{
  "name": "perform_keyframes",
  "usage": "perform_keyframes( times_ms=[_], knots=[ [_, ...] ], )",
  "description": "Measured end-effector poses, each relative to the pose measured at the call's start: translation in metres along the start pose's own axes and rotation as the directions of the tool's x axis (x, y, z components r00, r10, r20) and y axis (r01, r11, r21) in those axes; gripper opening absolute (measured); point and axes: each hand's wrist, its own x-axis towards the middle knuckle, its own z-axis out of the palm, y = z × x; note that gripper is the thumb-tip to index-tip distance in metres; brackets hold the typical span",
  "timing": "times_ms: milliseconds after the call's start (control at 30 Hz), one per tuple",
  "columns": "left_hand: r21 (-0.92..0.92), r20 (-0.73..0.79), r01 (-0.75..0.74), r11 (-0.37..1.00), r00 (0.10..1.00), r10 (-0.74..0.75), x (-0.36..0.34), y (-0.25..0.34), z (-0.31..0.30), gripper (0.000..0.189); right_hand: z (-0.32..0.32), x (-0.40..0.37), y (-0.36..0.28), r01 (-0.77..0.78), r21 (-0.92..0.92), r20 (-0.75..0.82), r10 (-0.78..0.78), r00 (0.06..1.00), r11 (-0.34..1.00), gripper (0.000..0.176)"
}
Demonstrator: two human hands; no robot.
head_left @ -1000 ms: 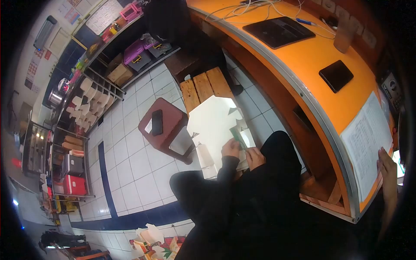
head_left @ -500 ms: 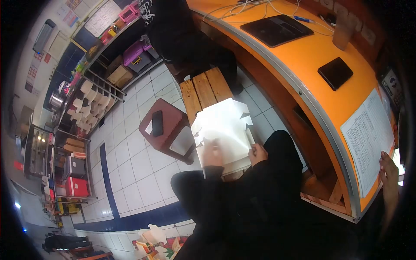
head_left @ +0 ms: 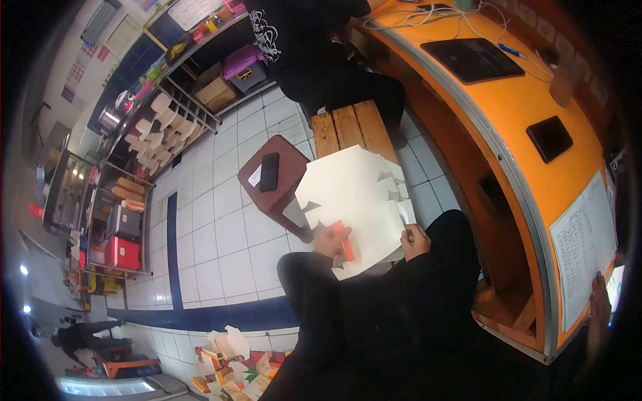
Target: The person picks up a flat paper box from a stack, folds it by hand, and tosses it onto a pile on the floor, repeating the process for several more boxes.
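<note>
A flat white cardboard box blank (head_left: 354,194) with notched edges lies in front of me, over the near end of a wooden bench (head_left: 348,127). At its lower left edge my left hand (head_left: 329,240) is closed on an orange-red flap (head_left: 344,242) that is turned over onto the white face. My right hand (head_left: 416,242) pinches the blank's right edge, near some raised side flaps (head_left: 394,190). What lies beneath the blank is mostly hidden.
A dark red stool (head_left: 281,180) with a phone (head_left: 269,172) stands left. Another person (head_left: 314,53) sits ahead. The orange counter (head_left: 528,180) on the right holds a tablet, a phone and a notebook; a person's hand (head_left: 600,297) is beside it. Printed cartons (head_left: 241,367) lie on the floor.
My left hand has moved from over the white sheet to its left edge, where the orange-red flap now shows folded over. My right hand stays on the right edge. The view has shifted.
</note>
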Motion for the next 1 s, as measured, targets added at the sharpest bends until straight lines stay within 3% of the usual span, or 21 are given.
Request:
perform_keyframes(
  times_ms=[33, 100, 133, 200, 233, 300, 333, 400, 433, 500, 533, 600, 633, 700, 833, 900, 933, 1000],
  knots=[
    [-0.008, -0.006, -0.004, 1.000, 1.000, 0.004, 0.002, -0.003, 0.000, 0.042, 0.000, -0.002, -0.004, 0.007, -0.004, 0.007, -0.007, 1.000, 1.000, 0.020],
    [0.052, -0.163, -0.006, 0.999, 0.986, 0.014, 0.012, -0.010, -0.002, 0.035, -0.006, -0.006, -0.039, 0.142, -0.027, -0.206, -0.145, 0.968, 0.989, 0.024],
    [0.049, -0.168, -0.016, 0.999, 0.985, 0.024, 0.016, -0.011, -0.001, 0.035, -0.015, -0.007, -0.063, 0.154, -0.025, -0.204, -0.156, 0.966, 0.988, 0.024],
    [-0.096, -0.273, -0.152, 0.984, 0.954, 0.121, 0.017, -0.014, 0.004, 0.032, -0.029, -0.013, -0.107, 0.574, -0.210, -0.017, -0.590, 0.807, 0.791, 0.030],
    [-0.099, -0.276, -0.153, 0.983, 0.954, 0.121, 0.017, -0.013, 0.007, 0.032, -0.024, -0.016, -0.112, 0.577, -0.210, -0.014, -0.592, 0.806, 0.789, 0.030],
    [-0.190, -0.309, -0.165, 0.968, 0.946, 0.101, 0.010, -0.003, 0.018, 0.030, -0.016, -0.029, -0.114, 0.761, -0.048, 0.387, -0.690, 0.611, 0.647, 0.035],
    [-0.190, -0.309, -0.166, 0.968, 0.946, 0.101, 0.011, -0.003, 0.022, 0.030, -0.008, -0.034, -0.106, 0.761, -0.048, 0.387, -0.690, 0.611, 0.647, 0.035],
    [-0.137, -0.337, -0.305, 0.943, 0.909, 0.245, 0.016, -0.010, 0.027, 0.032, 0.014, -0.039, -0.090, 0.795, -0.088, 0.334, -0.734, 0.591, 0.600, 0.027],
    [-0.134, -0.339, -0.305, 0.943, 0.908, 0.246, 0.015, -0.013, 0.028, 0.032, 0.021, -0.038, -0.086, 0.795, -0.084, 0.333, -0.735, 0.591, 0.601, 0.027],
    [-0.244, -0.339, -0.271, 0.931, 0.924, 0.180, 0.006, -0.009, 0.035, 0.037, 0.028, -0.038, -0.086, 0.594, -0.092, 0.154, -0.578, 0.801, 0.799, 0.017],
    [-0.246, -0.337, -0.269, 0.931, 0.924, 0.178, 0.001, -0.007, 0.038, 0.037, 0.030, -0.039, -0.086, 0.593, -0.094, 0.155, -0.577, 0.802, 0.800, 0.017],
    [-0.382, -0.333, -0.210, 0.900, 0.940, 0.078, -0.012, 0.006, 0.050, 0.044, 0.034, -0.040, -0.089, 0.363, -0.062, 0.024, -0.362, 0.932, 0.930, 0.014],
    [-0.385, -0.335, -0.210, 0.899, 0.939, 0.076, -0.011, 0.004, 0.052, 0.044, 0.035, -0.040, -0.089, 0.364, -0.063, 0.027, -0.363, 0.932, 0.929, 0.014],
    [-0.155, -0.393, -0.237, 0.959, 0.906, 0.161, -0.009, -0.006, 0.057, 0.039, 0.038, -0.041, -0.088, 0.367, -0.116, 0.073, -0.360, 0.930, 0.923, 0.013],
    [-0.133, -0.284, -0.238, 0.962, 0.939, 0.193, -0.007, -0.026, 0.056, 0.041, 0.037, -0.040, -0.088, 0.391, -0.204, 0.163, -0.363, 0.917, 0.897, 0.013],
    [-0.211, -0.217, -0.193, 0.958, 0.965, 0.146, 0.001, -0.042, 0.050, 0.044, 0.029, -0.039, -0.094, 0.475, -0.222, 0.133, -0.456, 0.880, 0.851, 0.014],
    [-0.368, -0.151, -0.128, 0.921, 0.986, 0.077, -0.002, -0.044, 0.046, 0.044, 0.037, -0.041, -0.080, 0.470, -0.245, 0.113, -0.456, 0.883, 0.848, 0.014],
    [-0.579, -0.141, -0.097, 0.809, 0.990, 0.018, -0.007, -0.045, 0.038, 0.042, 0.062, -0.039, -0.047, 0.311, -0.117, 0.249, -0.275, 0.929, 0.943, 0.012]
  ],
)
